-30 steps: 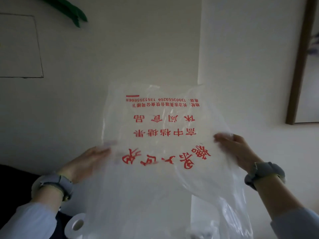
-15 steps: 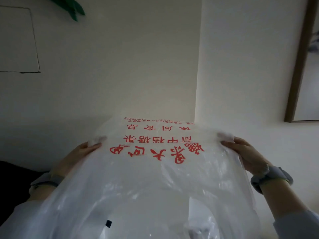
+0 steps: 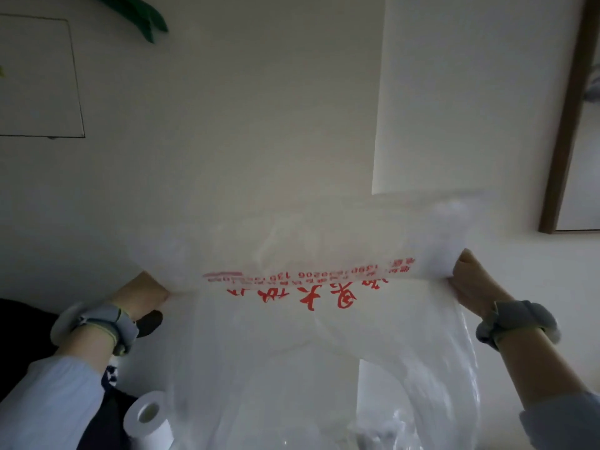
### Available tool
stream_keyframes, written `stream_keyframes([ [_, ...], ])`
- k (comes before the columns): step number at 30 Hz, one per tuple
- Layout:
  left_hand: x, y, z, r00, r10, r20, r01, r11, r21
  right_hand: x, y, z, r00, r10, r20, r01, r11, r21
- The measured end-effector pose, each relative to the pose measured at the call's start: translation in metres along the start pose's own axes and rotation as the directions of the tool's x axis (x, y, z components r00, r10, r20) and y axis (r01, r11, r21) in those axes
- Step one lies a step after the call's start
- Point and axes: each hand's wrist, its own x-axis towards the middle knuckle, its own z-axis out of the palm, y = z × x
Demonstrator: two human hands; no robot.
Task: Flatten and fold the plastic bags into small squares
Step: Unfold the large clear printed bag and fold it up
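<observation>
Stretching a clear plastic bag (image 3: 318, 306) taut across the lower middle of the frame, a person held one side edge in each hand, a hold that seemed meant to pull the film straight so a fold could be laid square. The left hand (image 3: 143, 295), at lower left, gripped the bag's left edge, its fingers hidden behind the film; the right hand (image 3: 467, 280), at right of centre, was curled round the opposite edge with the thumb on top. Both grips looked closed on the plastic, neither slack.

The bag appeared doubled over along the line between the hands, its upper flap blurred and cloudy, probably caught mid-fold. Red print (image 3: 311, 284) ran along that crease: a row of small digits and, below it, large brush-style characters seen upside down. The film was thin, glossy and nearly see-through, hanging in soft creases toward the bottom of the frame, where more crumpled plastic (image 3: 399, 423) lay.

A grey band (image 3: 107, 323) sat on the left wrist and a matching band (image 3: 516, 319) on the right, above pale blue sleeves. A white paper roll (image 3: 147, 420) with a hollow core stood at lower left. Behind, a matt cream wall (image 3: 259, 125) filled the frame, with a green leaf (image 3: 146, 17) at upper left and a dark wooden frame (image 3: 565, 118) at right.
</observation>
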Motion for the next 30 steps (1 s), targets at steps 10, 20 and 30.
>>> stream_keyframes([
  [10,-0.001,0.039,0.018,0.989,0.150,-0.009,-0.134,0.849,-0.511,-0.006,-0.003,-0.001,0.992,0.108,0.069,-0.100,0.989,-0.112],
  [20,-0.001,0.050,0.018,0.936,0.296,-0.190,-0.344,0.882,-0.322,-0.011,0.006,-0.013,0.978,0.162,0.132,-0.087,0.890,-0.447],
  [30,-0.024,0.128,0.091,0.766,0.618,0.177,-0.590,0.785,-0.188,-0.008,-0.006,0.138,0.908,0.076,0.411,0.228,0.734,-0.640],
])
